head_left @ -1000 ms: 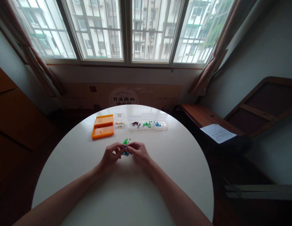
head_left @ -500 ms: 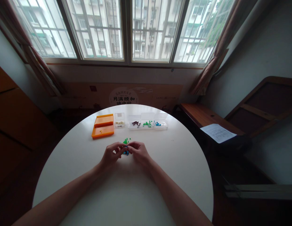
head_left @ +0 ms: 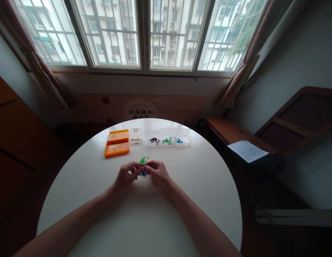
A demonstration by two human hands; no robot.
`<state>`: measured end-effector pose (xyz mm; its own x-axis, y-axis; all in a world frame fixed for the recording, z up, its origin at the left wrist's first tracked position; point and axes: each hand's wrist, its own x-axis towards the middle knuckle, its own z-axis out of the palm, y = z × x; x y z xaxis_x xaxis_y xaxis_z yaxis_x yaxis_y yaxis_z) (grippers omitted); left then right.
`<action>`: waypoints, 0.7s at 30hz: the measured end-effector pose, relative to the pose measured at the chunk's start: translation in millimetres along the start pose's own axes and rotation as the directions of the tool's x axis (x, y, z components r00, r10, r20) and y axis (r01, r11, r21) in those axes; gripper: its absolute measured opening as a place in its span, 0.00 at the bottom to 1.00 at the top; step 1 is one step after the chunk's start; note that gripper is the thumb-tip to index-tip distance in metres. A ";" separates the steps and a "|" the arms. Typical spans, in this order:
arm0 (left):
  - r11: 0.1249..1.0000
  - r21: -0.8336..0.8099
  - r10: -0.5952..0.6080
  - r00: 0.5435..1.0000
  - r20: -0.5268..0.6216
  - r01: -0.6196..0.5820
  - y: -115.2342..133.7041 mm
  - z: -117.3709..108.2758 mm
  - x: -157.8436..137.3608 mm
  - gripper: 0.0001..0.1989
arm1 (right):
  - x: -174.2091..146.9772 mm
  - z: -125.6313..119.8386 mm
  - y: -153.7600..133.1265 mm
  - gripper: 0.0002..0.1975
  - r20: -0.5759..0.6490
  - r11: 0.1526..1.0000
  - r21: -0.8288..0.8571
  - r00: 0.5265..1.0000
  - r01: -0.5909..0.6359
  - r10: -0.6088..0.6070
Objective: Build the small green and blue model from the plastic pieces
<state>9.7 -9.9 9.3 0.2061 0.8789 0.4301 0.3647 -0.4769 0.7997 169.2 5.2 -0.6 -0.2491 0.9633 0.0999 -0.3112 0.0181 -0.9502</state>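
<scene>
My left hand (head_left: pixel 130 171) and my right hand (head_left: pixel 156 170) meet fingertip to fingertip over the middle of the white table. Both are closed in a pinch on something small. A bit of blue shows between the fingertips, but its shape is too small to make out. Just below the fingers lies a cluster of dark blue pieces (head_left: pixel 143 174), partly covered by the hands. Small green pieces (head_left: pixel 142 160) lie on the table right beyond the fingertips.
An orange case (head_left: pixel 117 149) lies open at the back left, with tiny yellow pieces in it. Clear plastic boxes stand beside it, holding cream pieces (head_left: pixel 135 139), dark brown pieces (head_left: pixel 154 140), green pieces (head_left: pixel 167 141) and blue pieces (head_left: pixel 179 141). The round table (head_left: pixel 209 185) has a curved edge.
</scene>
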 end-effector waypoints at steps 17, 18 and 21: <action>1.000 -0.018 0.001 1.000 0.029 0.000 -4.8 0.9 -0.2 0.12 | 0.7 -0.6 1.7 0.13 -0.019 1.000 -0.012 1.000 0.016 -0.016; 1.000 -0.016 0.005 1.000 0.031 -0.005 -4.9 1.0 -0.1 0.12 | 0.7 -0.5 1.7 0.13 -0.022 1.000 -0.011 1.000 0.015 -0.015; 1.000 -0.006 0.016 0.999 0.036 -0.015 -5.0 1.1 0.4 0.12 | 1.0 -0.6 2.4 0.13 -0.026 1.000 -0.013 1.000 0.018 -0.018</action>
<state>8.9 -7.1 5.0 0.2442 0.8705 0.4273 0.3559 -0.4903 0.7956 168.8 6.4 -2.9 -0.2197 0.9694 0.1096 -0.3039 0.0388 -0.9519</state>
